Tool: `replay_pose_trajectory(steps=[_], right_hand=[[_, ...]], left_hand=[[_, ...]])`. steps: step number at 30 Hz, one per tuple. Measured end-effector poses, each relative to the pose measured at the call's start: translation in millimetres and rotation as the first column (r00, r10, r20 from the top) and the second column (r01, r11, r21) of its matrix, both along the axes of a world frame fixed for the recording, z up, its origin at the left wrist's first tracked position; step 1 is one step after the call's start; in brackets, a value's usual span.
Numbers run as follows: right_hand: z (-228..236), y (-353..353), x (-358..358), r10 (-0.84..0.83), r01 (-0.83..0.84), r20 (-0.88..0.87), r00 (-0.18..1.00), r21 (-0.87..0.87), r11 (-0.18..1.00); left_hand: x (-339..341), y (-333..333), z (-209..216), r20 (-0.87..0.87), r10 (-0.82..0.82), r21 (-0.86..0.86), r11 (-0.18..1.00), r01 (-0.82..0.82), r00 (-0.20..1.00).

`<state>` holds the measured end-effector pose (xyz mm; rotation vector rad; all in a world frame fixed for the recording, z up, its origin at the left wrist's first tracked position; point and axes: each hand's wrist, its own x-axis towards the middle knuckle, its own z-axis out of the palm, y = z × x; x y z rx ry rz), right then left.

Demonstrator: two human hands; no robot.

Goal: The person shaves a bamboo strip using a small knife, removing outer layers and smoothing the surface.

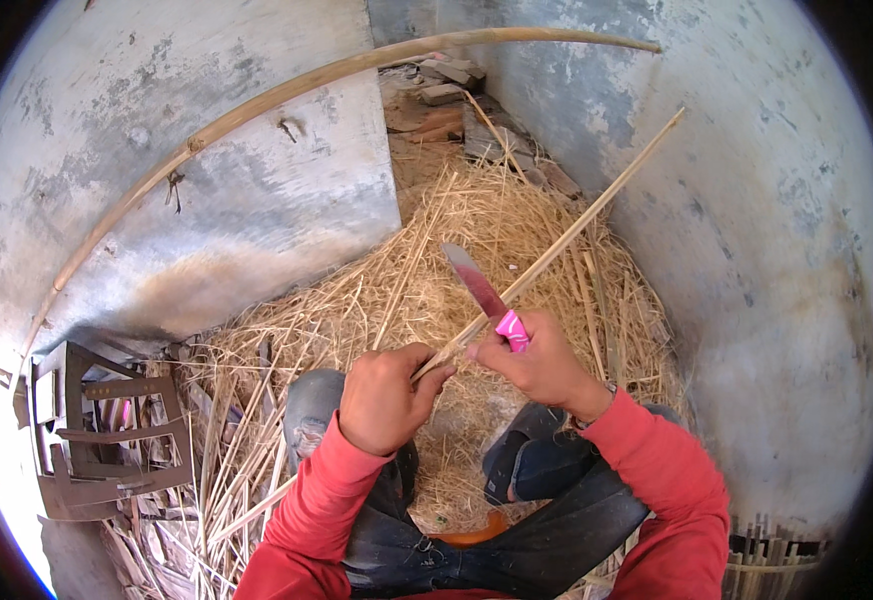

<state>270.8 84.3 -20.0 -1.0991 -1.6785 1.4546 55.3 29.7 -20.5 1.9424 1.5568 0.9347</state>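
Between mottled walls (767, 270), sat low over a floor strewn with pale shavings (387, 300). Held a slim strip (582, 218) aslant over the pile, pointed away toward the right-hand wall. Closed the left hand (392, 395) around its near end, thumb and fingers pinched together; wrapped the right hand (539, 360) tightly around the pink handle of a knife (479, 283), blade laid across the strip. Could not tell whether the edge bit in or merely touched. Judged the strip already split to a narrow length, paring probably under way; could not tell how much remained to do. Saw loose sticks (242, 450) at lower left, but could not sort finished from unfinished. Had most open room straight ahead, above the shavings; less to the right, near the wall, and to the left, near a dark frame (107, 488) and a long curved pole (257, 106). Had both knees (312, 400) just below the hands, leaving little space for a low stroke.
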Motion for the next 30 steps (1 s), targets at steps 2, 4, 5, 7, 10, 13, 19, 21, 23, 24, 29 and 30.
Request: replay_pose_trajectory(steps=[2, 4, 5, 7, 10, 13, 19, 21, 23, 24, 29, 30], right_hand=[[0.4, -0.5, -2.0, -0.035, 0.033, 0.038, 0.999, 0.053, 0.998], [3.9, -1.3, -5.2, -0.058, 0.051, 0.054, 0.997, 0.116, 0.992], [6.1, -2.0, -6.2, -0.046, 0.027, 0.121, 0.992, 0.153, 0.988], [10.1, -3.6, -4.7, -0.041, -0.019, 0.262, 0.964, 0.222, 0.975], [7.3, -5.0, -12.0, -0.08, -0.001, 0.226, 0.971, 0.339, 0.941], [-0.8, -1.8, -13.3, -0.031, -0.03, 0.187, 0.982, 0.317, 0.948], [6.6, 2.5, -4.0, 0.155, -0.183, 0.143, 0.978, 0.21, 0.961], [4.1, 2.3, 2.7, 0.212, -0.218, 0.061, 0.975, 0.128, 0.967], [4.4, 2.3, 9.7, 0.217, -0.218, -0.034, 0.976, -0.01, 0.976], [10.5, 1.4, 11.9, 0.193, -0.201, -0.087, 0.977, -0.106, 0.974], [32.5, 9.2, 17.1, -0.037, 0.028, 0.072, 0.997, 0.12, 0.992], [37.2, 7.7, 19.3, -0.078, 0.046, 0.145, 0.986, 0.211, 0.976]], left_hand=[[-3.1, -0.6, -1.8, -0.044, 0.033, 0.009, 0.999, -0.032, 0.999], [-5.1, -1.6, -1.7, -0.067, 0.053, 0.018, 0.998, -0.052, 0.996], [-5.7, -2.6, -0.3, -0.069, 0.058, 0.023, 0.998, -0.057, 0.996], [-3.2, -2.0, -1.8, -0.067, 0.05, 0.035, 0.998, -0.047, 0.997], [1.4, -2.2, -5.1, -0.088, 0.031, 0.054, 0.998, -0.026, 0.996], [3.2, -4.0, -3.6, -0.127, 0.015, 0.053, 0.999, -0.008, 0.992], [4.5, -4.5, -5.3, -0.057, -0.064, -0.021, 0.998, 0.063, 0.996], [2.1, -2.7, -5.3, 0.042, -0.113, -0.079, 0.99, 0.116, 0.993], [-1.4, 0.2, 3.0, 0.089, -0.159, -0.155, 0.973, 0.171, 0.983], [-2.7, 0.5, 7.5, 0.112, -0.179, -0.189, 0.962, 0.198, 0.978], [-2.7, -1.5, 1.3, -0.062, -0.008, -0.035, 0.999, 0.006, 0.998], [-1.7, -1.7, 0.5, -0.094, 0.041, -0.002, 0.999, -0.041, 0.995]])
